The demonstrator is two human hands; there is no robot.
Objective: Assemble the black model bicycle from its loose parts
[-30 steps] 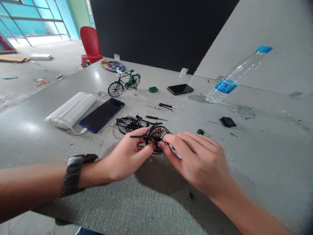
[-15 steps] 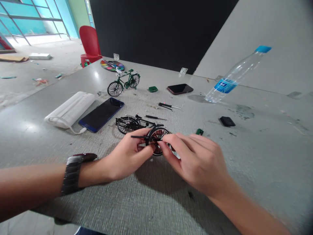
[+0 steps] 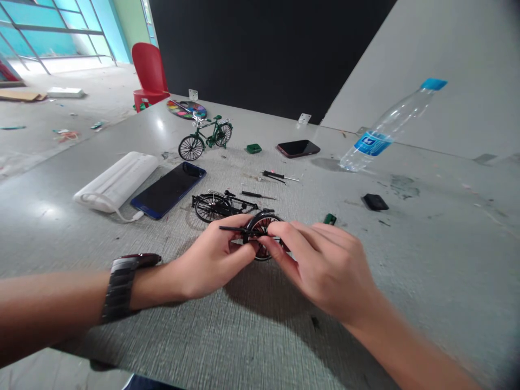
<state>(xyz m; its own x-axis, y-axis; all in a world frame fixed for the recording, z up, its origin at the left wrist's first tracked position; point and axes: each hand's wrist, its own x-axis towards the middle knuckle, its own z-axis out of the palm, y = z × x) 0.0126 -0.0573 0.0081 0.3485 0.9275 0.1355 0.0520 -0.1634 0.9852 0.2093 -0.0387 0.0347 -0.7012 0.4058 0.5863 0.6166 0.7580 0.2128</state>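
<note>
A small black model bicycle (image 3: 227, 205) lies on the grey table (image 3: 260, 325) in front of me. Both hands meet at its near wheel (image 3: 262, 227), which has red spokes and a black mudguard. My left hand (image 3: 211, 262), with a dark metal watch (image 3: 122, 287) on the wrist, pinches the wheel's fork and a thin black rod that sticks out to the left. My right hand (image 3: 325, 268) pinches the wheel from the right side with thumb and forefinger. The lower part of the wheel is hidden behind my fingers.
A green model bicycle (image 3: 205, 138) stands further back. A blue phone (image 3: 168, 189), a white power bank (image 3: 116, 181), small screwdrivers (image 3: 278, 176), another phone (image 3: 298, 148), a water bottle (image 3: 385, 130), a paint palette (image 3: 187, 109) and small green and black parts lie around. A red chair (image 3: 148, 70) stands beyond the table.
Both hands stay pinched on the wheel. My right hand has edged slightly left and up over it, and the wheel has tilted a little.
</note>
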